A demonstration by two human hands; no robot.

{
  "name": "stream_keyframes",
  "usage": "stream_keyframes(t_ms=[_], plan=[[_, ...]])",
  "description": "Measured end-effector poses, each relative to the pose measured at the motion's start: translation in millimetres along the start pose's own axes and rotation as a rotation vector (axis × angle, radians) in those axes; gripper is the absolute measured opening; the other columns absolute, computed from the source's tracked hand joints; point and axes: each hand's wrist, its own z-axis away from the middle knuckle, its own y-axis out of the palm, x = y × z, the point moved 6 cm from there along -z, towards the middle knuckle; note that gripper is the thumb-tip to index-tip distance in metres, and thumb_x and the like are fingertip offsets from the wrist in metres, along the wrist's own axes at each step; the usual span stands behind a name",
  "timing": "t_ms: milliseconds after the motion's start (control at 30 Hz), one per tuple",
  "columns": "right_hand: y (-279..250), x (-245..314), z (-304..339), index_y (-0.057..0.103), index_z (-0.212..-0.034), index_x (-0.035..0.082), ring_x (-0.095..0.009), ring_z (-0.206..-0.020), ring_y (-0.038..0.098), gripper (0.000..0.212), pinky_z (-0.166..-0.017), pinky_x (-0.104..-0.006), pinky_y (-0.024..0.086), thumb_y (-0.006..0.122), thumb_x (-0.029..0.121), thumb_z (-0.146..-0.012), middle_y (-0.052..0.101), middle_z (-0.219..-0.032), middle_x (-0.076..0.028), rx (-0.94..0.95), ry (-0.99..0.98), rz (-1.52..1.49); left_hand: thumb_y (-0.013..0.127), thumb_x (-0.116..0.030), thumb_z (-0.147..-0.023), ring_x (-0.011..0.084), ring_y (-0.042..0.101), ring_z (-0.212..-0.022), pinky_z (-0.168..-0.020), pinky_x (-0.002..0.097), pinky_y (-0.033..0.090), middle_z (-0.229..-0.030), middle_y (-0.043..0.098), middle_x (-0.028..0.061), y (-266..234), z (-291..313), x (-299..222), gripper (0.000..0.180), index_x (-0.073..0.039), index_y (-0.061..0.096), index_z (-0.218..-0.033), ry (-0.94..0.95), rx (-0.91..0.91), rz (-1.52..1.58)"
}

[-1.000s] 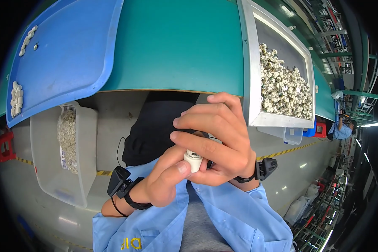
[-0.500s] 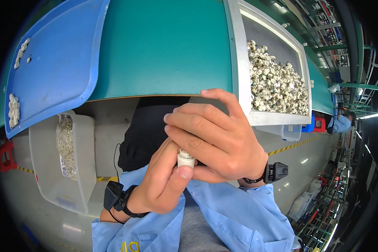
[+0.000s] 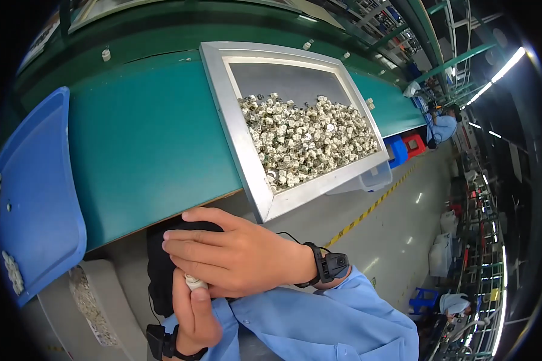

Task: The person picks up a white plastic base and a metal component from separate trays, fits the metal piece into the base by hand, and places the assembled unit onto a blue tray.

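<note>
A small white cylindrical plastic part [image 3: 194,281] is pinched in my left hand [image 3: 194,316], with the thumb against its side. Over its upper end lies my right hand [image 3: 241,253], the long fingers bent across it and pressed near the left fingers. The right fingertips' grip on the part is mostly hidden beneath that hand. Both hands are held together in front of the green bench's edge. Beyond them, a metal-framed tray [image 3: 247,156] contains a heap of small white and dark parts [image 3: 310,135].
A blue tray [image 3: 42,180] at the left carries rows of white pieces [image 3: 12,272]. Under it stands a translucent bin [image 3: 111,289] with more small parts. The green bench [image 3: 144,150] runs between the trays. Co-workers [image 3: 444,126] are far right, near red and blue bins.
My view has swung toward the right, so the metal-framed tray sits more central and the hands appear lower left. Both hands stay together around the white part.
</note>
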Motion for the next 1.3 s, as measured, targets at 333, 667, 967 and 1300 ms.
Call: stream_keyframes(t_ms=[333,667,967,1300], plan=[[-48.1,-30.3,-0.4,0.067,-0.107,0.001,-0.025,-0.106,0.062,0.028,-0.101,-0.0436,0.041,0.068,0.017,-0.085,0.066,-0.107,-0.010,0.091,0.045,-0.291,0.038,-0.040,-0.102,0.0185,0.052,-0.098,-0.088,0.0306,0.040,-0.111,0.052,0.0109,15.3,-36.5,15.8,0.056,0.008,0.044,-0.130,-0.033,0.146,0.300],[-64.9,-108.8,-50.6,0.066,-0.104,0.003,-0.022,-0.094,0.065,0.019,-0.085,-0.0357,0.050,0.070,0.016,-0.090,0.067,-0.099,-0.009,0.317,0.309,-0.393,0.035,-0.065,-0.097,0.0211,0.053,-0.085,-0.082,0.0327,0.040,-0.094,0.057,0.0129,8.8,-73.9,16.6,0.078,0.007,0.055,-0.116,-0.100,0.394,0.683],[-147.0,-412.7,-90.5,0.063,-0.103,0.000,-0.014,-0.085,0.064,0.026,-0.078,-0.0290,0.052,0.067,0.023,-0.092,0.067,-0.088,-0.007,0.079,0.780,0.311,0.035,-0.070,-0.095,0.0207,0.052,-0.085,-0.083,0.0324,0.041,-0.094,0.058,0.0149,-58.6,-29.8,33.8,0.081,0.006,0.055,-0.114,-0.164,0.272,0.461],[-112.1,-516.0,-68.7,0.067,-0.114,0.011,-0.033,-0.108,0.065,0.037,-0.092,-0.0420,0.051,0.064,0.039,-0.088,0.070,-0.113,-0.013,0.200,1.098,0.718,0.043,-0.062,-0.096,0.0212,0.052,-0.090,-0.084,0.0329,0.041,-0.100,0.057,0.0160,-82.2,-11.6,43.1,0.071,0.005,0.056,-0.115,-0.319,0.070,0.418]])
